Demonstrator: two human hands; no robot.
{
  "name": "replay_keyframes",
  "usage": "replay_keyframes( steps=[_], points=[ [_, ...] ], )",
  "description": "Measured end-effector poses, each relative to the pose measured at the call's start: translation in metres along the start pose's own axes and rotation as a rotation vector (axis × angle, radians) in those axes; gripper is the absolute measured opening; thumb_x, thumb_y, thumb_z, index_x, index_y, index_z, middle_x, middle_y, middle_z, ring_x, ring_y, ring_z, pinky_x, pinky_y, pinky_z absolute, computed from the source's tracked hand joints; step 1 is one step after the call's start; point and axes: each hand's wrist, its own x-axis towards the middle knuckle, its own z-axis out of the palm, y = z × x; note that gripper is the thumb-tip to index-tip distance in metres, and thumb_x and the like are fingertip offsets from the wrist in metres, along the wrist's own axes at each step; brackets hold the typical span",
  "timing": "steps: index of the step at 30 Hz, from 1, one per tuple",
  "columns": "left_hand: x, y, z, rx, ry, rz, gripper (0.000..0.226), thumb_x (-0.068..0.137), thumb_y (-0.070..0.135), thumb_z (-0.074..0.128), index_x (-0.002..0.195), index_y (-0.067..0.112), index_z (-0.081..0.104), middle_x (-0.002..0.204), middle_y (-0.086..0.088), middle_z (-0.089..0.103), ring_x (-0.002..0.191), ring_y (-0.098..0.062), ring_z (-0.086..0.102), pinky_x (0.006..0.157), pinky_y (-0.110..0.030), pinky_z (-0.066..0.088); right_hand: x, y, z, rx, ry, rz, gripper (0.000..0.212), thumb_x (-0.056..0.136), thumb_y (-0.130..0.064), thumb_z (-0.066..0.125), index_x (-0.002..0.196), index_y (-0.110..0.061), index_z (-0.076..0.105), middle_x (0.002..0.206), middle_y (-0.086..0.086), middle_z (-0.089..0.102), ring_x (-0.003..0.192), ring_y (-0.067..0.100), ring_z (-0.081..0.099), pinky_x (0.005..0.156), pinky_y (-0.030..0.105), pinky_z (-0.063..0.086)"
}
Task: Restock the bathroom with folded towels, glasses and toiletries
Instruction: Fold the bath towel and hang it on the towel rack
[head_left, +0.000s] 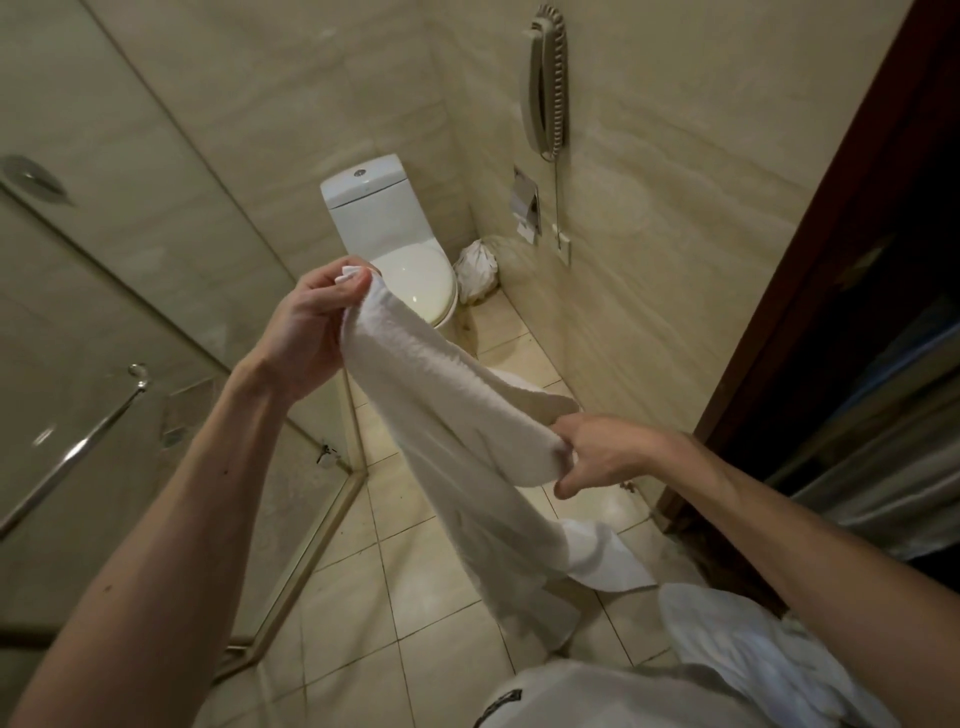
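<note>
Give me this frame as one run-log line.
step: fold towel, not yet folded | left hand: pinches upper corner | right hand: grips side edge | towel: hangs stretched between hands

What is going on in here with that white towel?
A person stands in a bathroom, holding a long white terry towel stretched between both hands. The left hand pinches one corner up high; the right hand grips an edge lower down, and the rest hangs toward the floor. It is not folded yet. A white toilet, lid shut, stands ahead.
</note>
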Motion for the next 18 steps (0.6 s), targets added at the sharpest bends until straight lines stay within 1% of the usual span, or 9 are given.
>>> replay_keyframes(
  steps=[2,4,6,8,10,12,14,15,18],
  points=[
    [0.0,0.001,-0.008,0.0,0.038,0.017,0.029,0.092,0.013,0.054,0.069,0.021,0.069,0.062,0.006,0.061,0.054,-0.006,0.059,0.052,-0.017,0.048,0.003,0.017,-0.002,0.177,-0.02,0.008,0.054,0.079,-0.029,0.078,0.128,-0.025,0.054,0.118,-0.006,0.059,0.098,0.023,0.065,0.085,0.041,0.058],
    [0.0,0.001,-0.013,0.001,0.039,0.015,0.031,0.093,0.013,0.051,0.069,0.021,0.069,0.062,0.006,0.061,0.054,-0.006,0.059,0.052,-0.017,0.049,0.007,0.032,-0.006,0.376,-0.085,0.026,0.056,0.081,-0.022,0.078,0.13,-0.024,0.051,0.121,-0.003,0.057,0.079,0.021,0.067,0.068,0.034,0.06],
    [0.0,0.002,-0.017,-0.006,0.05,0.005,0.031,0.094,0.012,0.05,0.07,0.02,0.068,0.063,0.005,0.061,0.055,-0.007,0.059,0.052,-0.017,0.049,0.012,0.041,-0.009,0.467,-0.066,0.051,0.05,0.087,-0.018,0.074,0.13,-0.021,0.05,0.119,-0.001,0.058,0.072,0.018,0.069,0.06,0.026,0.057],
    [0.001,0.002,-0.021,-0.005,0.078,0.003,0.033,0.095,0.011,0.048,0.07,0.019,0.067,0.063,0.005,0.06,0.054,-0.007,0.058,0.051,-0.017,0.048,0.018,0.046,-0.011,0.436,0.08,0.081,0.045,0.091,-0.022,0.07,0.133,-0.016,0.054,0.114,-0.005,0.061,0.074,0.016,0.071,0.058,0.023,0.055],
    [0.002,0.004,-0.023,0.005,0.105,0.012,0.031,0.095,0.012,0.05,0.07,0.02,0.066,0.062,0.005,0.059,0.053,-0.007,0.057,0.051,-0.017,0.047,0.023,0.047,-0.014,0.286,0.188,0.116,0.04,0.094,-0.029,0.065,0.132,-0.019,0.058,0.104,-0.012,0.063,0.077,0.011,0.069,0.059,0.022,0.052],
    [0.003,0.009,-0.023,0.003,0.139,0.021,0.023,0.093,0.012,0.051,0.073,0.015,0.062,0.061,0.005,0.058,0.052,-0.007,0.056,0.05,-0.017,0.047,0.026,0.045,-0.02,0.125,0.149,0.127,0.036,0.096,-0.034,0.061,0.13,-0.021,0.062,0.105,-0.011,0.067,0.089,0.01,0.066,0.072,0.026,0.052],
    [0.006,0.015,-0.024,0.006,0.163,0.04,0.022,0.094,0.011,0.05,0.075,0.015,0.06,0.062,0.005,0.057,0.053,-0.006,0.055,0.05,-0.017,0.047,0.029,0.041,-0.023,0.047,0.058,0.145,0.036,0.098,-0.036,0.058,0.13,-0.021,0.062,0.124,-0.004,0.067,0.11,0.017,0.063,0.092,0.032,0.049],
    [0.008,0.018,-0.025,0.01,0.164,0.053,0.025,0.094,0.011,0.051,0.073,0.017,0.063,0.062,0.006,0.057,0.054,-0.006,0.056,0.051,-0.017,0.047,0.029,0.037,-0.022,0.036,0.02,0.147,0.036,0.099,-0.036,0.057,0.131,-0.021,0.061,0.13,-0.002,0.064,0.115,0.018,0.06,0.096,0.032,0.046],
    [0.011,0.03,-0.027,0.018,0.155,0.082,0.031,0.095,0.012,0.053,0.069,0.022,0.066,0.065,0.005,0.058,0.058,-0.008,0.057,0.055,-0.019,0.048,0.037,0.03,-0.018,0.007,0.04,0.116,0.032,0.101,-0.034,0.052,0.129,-0.021,0.063,0.121,-0.001,0.067,0.106,0.016,0.062,0.086,0.028,0.047]
  ],
)
